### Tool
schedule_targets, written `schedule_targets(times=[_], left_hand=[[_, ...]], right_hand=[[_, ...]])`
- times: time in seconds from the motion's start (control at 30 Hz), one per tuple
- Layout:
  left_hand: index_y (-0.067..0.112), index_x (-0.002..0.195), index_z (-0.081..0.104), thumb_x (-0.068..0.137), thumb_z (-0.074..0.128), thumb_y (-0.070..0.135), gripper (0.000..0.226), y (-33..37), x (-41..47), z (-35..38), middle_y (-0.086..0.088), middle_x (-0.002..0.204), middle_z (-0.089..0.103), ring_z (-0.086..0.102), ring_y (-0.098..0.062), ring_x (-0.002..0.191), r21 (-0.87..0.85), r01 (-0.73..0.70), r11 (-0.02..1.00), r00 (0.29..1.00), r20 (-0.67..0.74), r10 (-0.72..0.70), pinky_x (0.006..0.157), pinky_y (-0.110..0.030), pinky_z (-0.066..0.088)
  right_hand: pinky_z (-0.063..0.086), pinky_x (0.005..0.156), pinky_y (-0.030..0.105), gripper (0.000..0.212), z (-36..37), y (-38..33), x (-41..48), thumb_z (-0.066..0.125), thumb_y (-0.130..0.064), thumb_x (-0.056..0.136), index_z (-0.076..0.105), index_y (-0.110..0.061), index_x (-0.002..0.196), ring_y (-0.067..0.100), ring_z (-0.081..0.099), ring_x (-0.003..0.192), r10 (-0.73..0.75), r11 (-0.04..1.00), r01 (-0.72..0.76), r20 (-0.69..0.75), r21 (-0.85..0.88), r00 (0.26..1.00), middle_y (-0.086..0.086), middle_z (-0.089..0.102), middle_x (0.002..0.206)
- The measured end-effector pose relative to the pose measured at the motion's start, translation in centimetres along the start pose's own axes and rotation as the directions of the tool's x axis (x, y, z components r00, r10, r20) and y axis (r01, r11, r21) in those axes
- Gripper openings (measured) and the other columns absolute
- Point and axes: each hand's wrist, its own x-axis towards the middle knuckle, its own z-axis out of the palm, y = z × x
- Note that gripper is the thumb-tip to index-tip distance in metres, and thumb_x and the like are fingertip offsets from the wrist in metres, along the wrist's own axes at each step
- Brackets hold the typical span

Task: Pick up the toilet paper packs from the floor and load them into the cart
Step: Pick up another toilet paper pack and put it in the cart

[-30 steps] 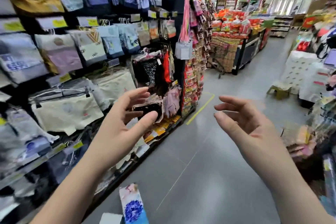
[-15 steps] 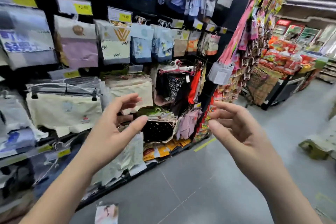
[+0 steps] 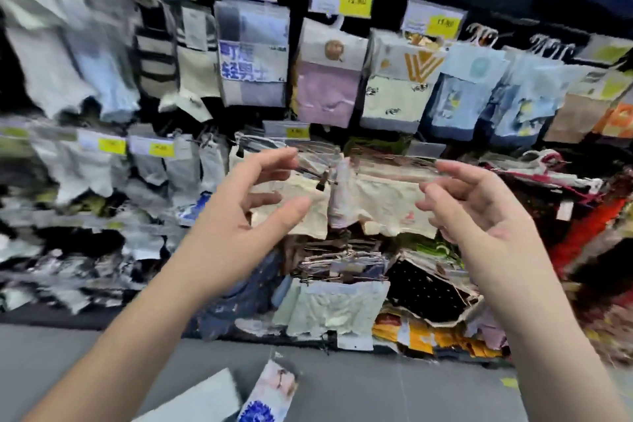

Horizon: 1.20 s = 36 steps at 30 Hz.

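Note:
My left hand (image 3: 239,216) and my right hand (image 3: 479,216) are raised in front of me, palms facing each other, fingers loosely spread and holding nothing. At the bottom edge of the view lies a pack with a blue flower print (image 3: 270,394) and beside it a pale grey-white pack (image 3: 198,401), both on the grey floor; whether they are toilet paper packs I cannot tell. No cart is in view.
A dark display wall (image 3: 342,79) of hanging socks and underwear with yellow price tags fills the view ahead. Folded garments are stacked on its lowest shelf (image 3: 342,284). Grey floor (image 3: 376,387) runs along the bottom.
The view has swung left from the aisle onto the clothing wall. Both hands stay raised and empty in the same pose. The flower-print pack now lies lower centre.

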Motion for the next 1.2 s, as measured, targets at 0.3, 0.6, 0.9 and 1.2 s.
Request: schedule_targets(times=[0.3,0.6,0.9,1.2], left_hand=[[0.039,0.133,0.056,0.086,0.069,0.048,0.05,-0.9,1.4,2.3,0.021,0.133,0.063,0.059,-0.004,0.128,0.126,0.145,0.981,0.9,-0.428,-0.078,0.102,-0.022,0.05],[0.033,0.134,0.058,0.09,0.069,0.038,0.046,0.9,-1.1,4.2,0.013,0.132,0.065,0.058,-0.001,0.128,0.201,0.314,0.928,0.683,-0.727,-0.074,0.103,-0.024,0.05],[0.038,0.127,0.059,0.084,0.071,0.046,0.045,-1.5,-11.2,2.1,0.016,0.127,0.066,0.059,0.001,0.125,0.06,0.521,0.852,0.364,-0.918,-0.158,0.096,-0.014,0.049],[0.045,0.127,0.057,0.076,0.068,0.061,0.054,-16.3,-23.2,4.2,0.022,0.126,0.063,0.061,-0.001,0.122,-0.227,0.678,0.699,0.092,-0.917,-0.387,0.103,-0.026,0.05]], right_hand=[[0.058,0.091,0.027,0.054,2.8,5.7,10.7,0.073,-0.06,0.077,0.061,-0.039,0.125,0.022,0.072,0.104,-0.101,0.983,0.008,0.504,0.184,0.858,-0.004,0.072,0.109],[0.056,0.088,0.029,0.047,8.1,6.8,15.0,0.069,-0.038,0.082,0.06,-0.027,0.127,0.032,0.07,0.1,-0.219,0.932,-0.089,0.742,0.35,0.634,0.007,0.073,0.107],[0.056,0.087,0.022,0.046,18.6,8.3,9.2,0.067,-0.032,0.084,0.059,-0.024,0.129,0.034,0.068,0.102,-0.222,0.925,-0.208,0.897,0.317,0.381,0.006,0.072,0.107],[0.056,0.083,0.019,0.05,26.6,23.8,2.1,0.07,-0.037,0.078,0.06,-0.026,0.126,0.018,0.07,0.09,-0.012,0.975,-0.213,0.968,0.068,0.251,-0.007,0.073,0.096]])
